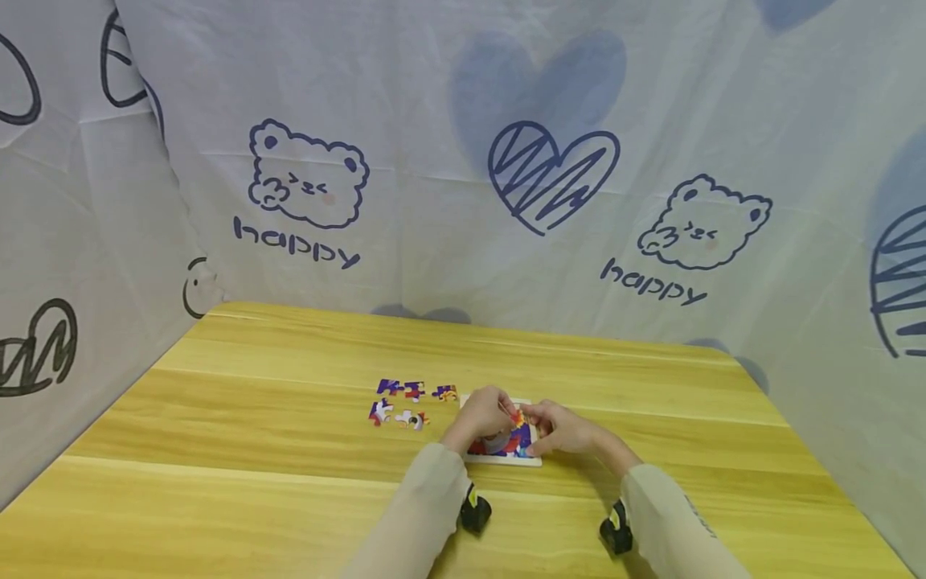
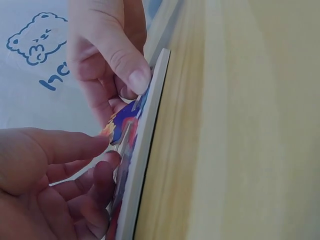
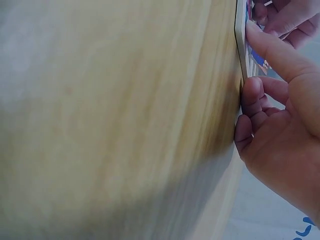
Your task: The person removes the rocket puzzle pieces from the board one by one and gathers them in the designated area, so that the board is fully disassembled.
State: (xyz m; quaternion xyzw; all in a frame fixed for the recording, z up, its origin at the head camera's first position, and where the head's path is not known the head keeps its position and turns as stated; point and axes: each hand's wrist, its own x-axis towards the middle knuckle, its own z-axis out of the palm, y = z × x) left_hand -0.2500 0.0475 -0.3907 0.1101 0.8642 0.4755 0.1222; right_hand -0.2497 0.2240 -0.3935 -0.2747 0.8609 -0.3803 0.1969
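A small jigsaw board with a white rim and a colourful picture lies on the table. My left hand is over it, pinching a purple-and-orange puzzle piece that tilts up from the surface. At the board's right side, my right hand grips the edge, its thumb on the face and curled fingers against the rim. Its index finger comes close to the tilted piece. Part of the picture is hidden under the hands.
Several loose puzzle pieces lie left of the board on the wooden table. A patterned white cloth hangs behind the table's far edge. Black wrist devices sit below both sleeves.
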